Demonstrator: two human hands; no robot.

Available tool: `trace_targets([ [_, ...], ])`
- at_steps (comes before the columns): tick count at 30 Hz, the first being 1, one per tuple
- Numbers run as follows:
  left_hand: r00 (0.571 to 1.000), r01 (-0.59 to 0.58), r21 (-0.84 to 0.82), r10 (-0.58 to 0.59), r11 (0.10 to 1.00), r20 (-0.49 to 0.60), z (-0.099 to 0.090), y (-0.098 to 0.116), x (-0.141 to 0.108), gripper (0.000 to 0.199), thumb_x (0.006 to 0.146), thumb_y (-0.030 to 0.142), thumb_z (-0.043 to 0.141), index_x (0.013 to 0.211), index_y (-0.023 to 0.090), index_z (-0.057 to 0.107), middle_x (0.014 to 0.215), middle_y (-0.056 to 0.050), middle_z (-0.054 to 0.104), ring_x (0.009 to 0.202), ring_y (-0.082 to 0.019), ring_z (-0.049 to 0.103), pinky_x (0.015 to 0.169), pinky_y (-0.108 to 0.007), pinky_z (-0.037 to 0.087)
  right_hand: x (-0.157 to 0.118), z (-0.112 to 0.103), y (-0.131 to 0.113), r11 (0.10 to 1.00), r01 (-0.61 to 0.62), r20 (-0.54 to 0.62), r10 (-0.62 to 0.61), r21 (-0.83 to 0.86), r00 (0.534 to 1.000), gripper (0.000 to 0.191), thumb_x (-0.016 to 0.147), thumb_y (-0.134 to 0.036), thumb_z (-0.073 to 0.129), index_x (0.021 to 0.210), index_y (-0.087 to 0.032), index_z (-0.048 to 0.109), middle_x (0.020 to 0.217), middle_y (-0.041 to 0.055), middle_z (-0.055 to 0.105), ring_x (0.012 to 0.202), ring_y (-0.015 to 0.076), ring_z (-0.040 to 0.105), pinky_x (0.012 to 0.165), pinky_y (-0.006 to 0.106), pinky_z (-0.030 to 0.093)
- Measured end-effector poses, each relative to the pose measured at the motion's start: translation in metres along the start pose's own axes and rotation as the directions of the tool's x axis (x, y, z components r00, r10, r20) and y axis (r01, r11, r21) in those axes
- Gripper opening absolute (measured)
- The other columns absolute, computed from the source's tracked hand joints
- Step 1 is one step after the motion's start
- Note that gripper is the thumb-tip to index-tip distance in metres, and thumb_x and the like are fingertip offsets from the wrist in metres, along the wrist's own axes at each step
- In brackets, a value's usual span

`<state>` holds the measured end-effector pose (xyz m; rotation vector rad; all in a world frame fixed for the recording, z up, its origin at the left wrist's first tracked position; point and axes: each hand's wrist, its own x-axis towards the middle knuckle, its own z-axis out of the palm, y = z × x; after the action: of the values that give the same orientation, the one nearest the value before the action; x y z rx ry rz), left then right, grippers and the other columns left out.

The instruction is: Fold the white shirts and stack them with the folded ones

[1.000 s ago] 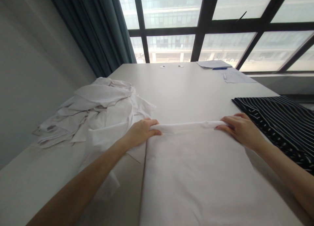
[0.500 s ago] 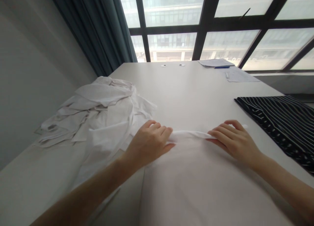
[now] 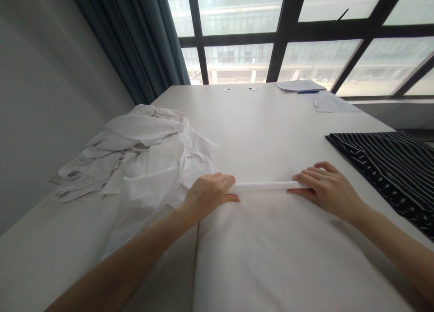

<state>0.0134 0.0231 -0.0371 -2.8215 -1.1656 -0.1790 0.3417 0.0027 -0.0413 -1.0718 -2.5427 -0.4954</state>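
A white cloth lies spread toward me over the near part of the table, its far edge folded into a narrow straight band. My left hand pinches the left end of that band, thumb below and fingers on top. At the right end, my right hand is closed on the same fold, fingers curled over it. Between both hands the band runs taut and level. Left of my left forearm, a rumpled heap of white fabric rests close to the spread cloth.
Black fabric with white stripes lies on the right side of the white table. Papers and a blue pen sit at the far right. Behind stand a window and a dark blue curtain.
The folded edge has gone from loose and twisted to straight and flat. My left hand has shifted slightly left, and the cloth is pulled tighter between my hands.
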Motion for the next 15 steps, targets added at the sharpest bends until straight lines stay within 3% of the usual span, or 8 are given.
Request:
trace_targets([
  [7, 0.995, -0.026, 0.017, 0.028, 1.0, -0.099, 0.007, -0.014, -0.003, 0.037, 0.088, 0.053, 0.058, 0.087, 0.016, 0.057, 0.081, -0.001, 0.063, 0.079, -0.018, 0.06, 0.068, -0.027, 0.043, -0.013, 0.014, 0.021, 0.98, -0.103, 0.028, 0.1, 0.172, 0.995, 0.028, 0.093, -0.048, 0.057, 0.094, -0.021, 0.063, 0.085, 0.0025, 0.073, 0.078, 0.0193, 0.067, 0.083, 0.036, 0.042],
  [15, 0.979, -0.061, -0.003, 0.059, 0.998, -0.194, 0.015, -0.021, -0.005, 0.041, 0.089, 0.057, 0.052, 0.084, 0.017, 0.056, 0.079, -0.003, 0.062, 0.076, -0.021, 0.056, 0.069, -0.031, 0.044, -0.016, 0.015, 0.024, 0.987, -0.113, 0.058, 0.107, 0.111, 0.993, 0.036, 0.094, -0.055, 0.05, 0.098, -0.021, 0.062, 0.09, 0.004, 0.073, 0.084, 0.0223, 0.068, 0.086, 0.038, 0.04],
])
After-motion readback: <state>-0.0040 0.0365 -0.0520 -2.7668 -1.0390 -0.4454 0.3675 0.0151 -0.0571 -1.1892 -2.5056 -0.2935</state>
